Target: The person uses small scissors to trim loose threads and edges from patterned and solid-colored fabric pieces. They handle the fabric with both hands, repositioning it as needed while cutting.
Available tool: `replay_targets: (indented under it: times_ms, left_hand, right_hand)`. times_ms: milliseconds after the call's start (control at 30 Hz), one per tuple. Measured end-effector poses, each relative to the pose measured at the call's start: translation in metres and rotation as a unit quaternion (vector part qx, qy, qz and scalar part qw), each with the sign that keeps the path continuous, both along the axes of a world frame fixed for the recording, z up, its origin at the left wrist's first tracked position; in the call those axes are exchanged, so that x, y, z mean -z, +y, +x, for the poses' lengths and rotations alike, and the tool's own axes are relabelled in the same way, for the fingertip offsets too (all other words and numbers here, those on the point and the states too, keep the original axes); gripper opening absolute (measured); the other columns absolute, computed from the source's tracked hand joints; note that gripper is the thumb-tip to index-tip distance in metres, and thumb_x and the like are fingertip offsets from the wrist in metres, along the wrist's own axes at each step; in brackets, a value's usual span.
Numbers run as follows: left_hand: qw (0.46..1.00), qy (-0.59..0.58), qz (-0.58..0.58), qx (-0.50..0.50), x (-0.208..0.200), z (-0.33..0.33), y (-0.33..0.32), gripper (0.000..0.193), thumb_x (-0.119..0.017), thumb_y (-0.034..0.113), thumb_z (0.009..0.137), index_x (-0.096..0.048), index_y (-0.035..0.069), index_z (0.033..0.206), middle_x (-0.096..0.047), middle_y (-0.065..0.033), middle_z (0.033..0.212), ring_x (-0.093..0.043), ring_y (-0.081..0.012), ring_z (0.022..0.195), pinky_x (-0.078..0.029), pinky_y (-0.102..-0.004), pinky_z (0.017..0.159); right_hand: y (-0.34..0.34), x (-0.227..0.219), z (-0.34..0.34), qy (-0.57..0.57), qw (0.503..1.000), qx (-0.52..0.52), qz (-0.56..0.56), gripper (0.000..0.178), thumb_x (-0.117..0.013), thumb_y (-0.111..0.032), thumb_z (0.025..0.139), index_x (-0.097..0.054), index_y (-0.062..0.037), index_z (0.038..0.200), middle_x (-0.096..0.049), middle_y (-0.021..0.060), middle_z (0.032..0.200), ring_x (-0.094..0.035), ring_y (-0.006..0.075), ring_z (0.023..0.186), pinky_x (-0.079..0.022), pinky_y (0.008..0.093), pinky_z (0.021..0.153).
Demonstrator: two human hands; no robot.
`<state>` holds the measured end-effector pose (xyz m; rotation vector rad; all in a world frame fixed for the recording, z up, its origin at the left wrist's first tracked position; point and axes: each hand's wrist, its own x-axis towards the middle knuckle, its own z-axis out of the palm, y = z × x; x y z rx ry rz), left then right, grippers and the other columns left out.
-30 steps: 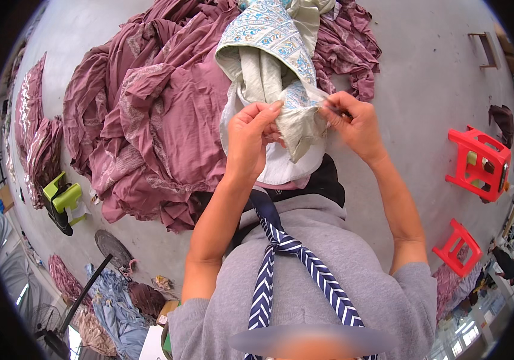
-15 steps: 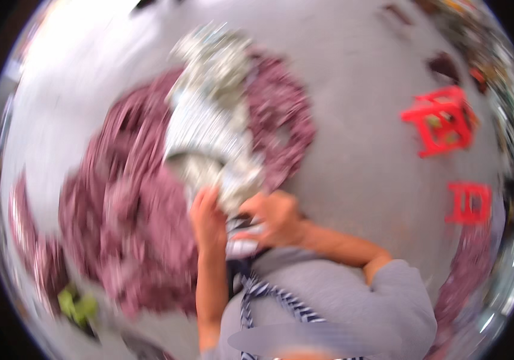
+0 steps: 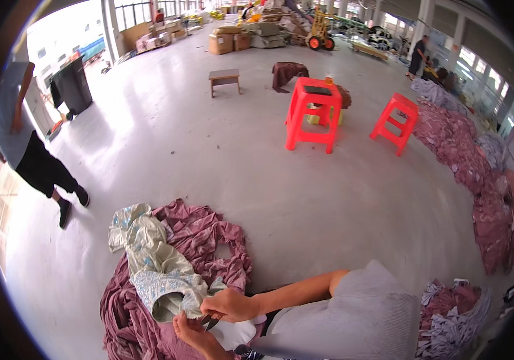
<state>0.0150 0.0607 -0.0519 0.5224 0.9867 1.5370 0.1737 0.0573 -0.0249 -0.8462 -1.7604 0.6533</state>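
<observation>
A long pale green cloth point(image 3: 149, 255) with a blue print trails away from my hands over a heap of mauve fabric point(image 3: 128, 312). Its near end gapes in a loose fold. At that end my left hand point(image 3: 194, 332) pinches the cloth's edge from below. Just beside it, my right hand point(image 3: 230, 305) is closed at the same edge, knuckles up. A small dark, narrow piece point(image 3: 211, 324) shows under the right fingers; I cannot make out what it is. White material point(image 3: 236, 334) lies close to my body below the hands.
Ahead stand a red plastic stool point(image 3: 314, 114) with things on it, a smaller red stool point(image 3: 397, 123) and a low bench point(image 3: 224, 77). Fabric piles point(image 3: 449, 138) line the right side. A person point(image 3: 32, 141) stands at left near a dark wheeled bin point(image 3: 72, 84).
My view has swung up, showing more of the room, and the blur is gone. Both hands stay together at the pale cloth's near end; the cloth and heap now appear lower left.
</observation>
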Motion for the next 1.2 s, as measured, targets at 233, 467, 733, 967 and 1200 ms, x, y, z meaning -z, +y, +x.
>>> replay_targets:
  times_ms: [233,467,733,967,1200]
  left_hand:
    - [0.976,0.218,-0.001,-0.028,0.014,0.001,-0.002,0.023,-0.05,0.016,0.086,-0.054,-0.001,0.1,-0.054,-0.0145,0.082,-0.057,-0.0224,0.064,-0.052,-0.031,0.05]
    - [0.923,0.337,0.178,-0.042,-0.01,0.009,0.022,0.031,-0.049,0.006,0.08,-0.058,-0.006,0.107,-0.055,-0.015,0.109,-0.051,-0.0264,0.105,-0.038,-0.0355,0.094]
    - [0.943,0.275,0.144,0.121,-0.026,0.036,0.074,0.019,-0.056,0.018,0.09,-0.052,0.003,0.079,-0.046,0.0047,0.071,-0.04,-0.0044,0.068,-0.033,-0.0193,0.062]
    - [0.916,0.287,0.166,0.226,-0.006,0.033,0.085,0.012,-0.063,0.011,0.084,-0.06,0.003,0.093,-0.057,0.0006,0.09,-0.052,-0.0096,0.088,-0.038,-0.0243,0.084]
    - [0.944,0.159,0.129,0.258,0.002,0.027,0.109,0.011,-0.067,0.011,0.083,-0.062,0.003,0.088,-0.06,0.0014,0.089,-0.053,-0.0072,0.081,-0.04,-0.0212,0.078]
  right_hand:
    - [-0.005,-0.002,0.002,0.032,0.998,-0.045,0.018,0.019,-0.063,0.002,0.074,-0.048,-0.005,0.084,-0.051,0.0074,0.06,-0.054,0.0253,0.053,-0.041,0.0322,0.05]
    - [0.035,-0.004,0.008,0.063,0.996,-0.07,0.009,0.01,-0.062,-0.006,0.078,-0.054,-0.0069,0.083,-0.055,0.0098,0.068,-0.057,0.0253,0.061,-0.044,0.0335,0.056]
    - [0.088,-0.02,0.061,0.251,0.9,-0.142,-0.326,0.006,-0.062,-0.006,0.084,-0.056,-0.0071,0.087,-0.051,-0.0072,0.069,-0.046,-0.0006,0.061,-0.034,0.0154,0.05]
    - [0.104,-0.006,0.074,0.263,0.887,-0.139,-0.353,0.013,-0.068,-0.014,0.083,-0.057,-0.0066,0.083,-0.045,-0.0093,0.062,-0.036,-0.001,0.051,-0.024,0.0173,0.042]
    - [0.12,-0.002,0.09,0.155,0.932,-0.1,-0.31,0.013,-0.07,-0.01,0.08,-0.059,-0.0056,0.084,-0.048,-0.0093,0.066,-0.039,-0.0011,0.057,-0.029,0.0163,0.049]
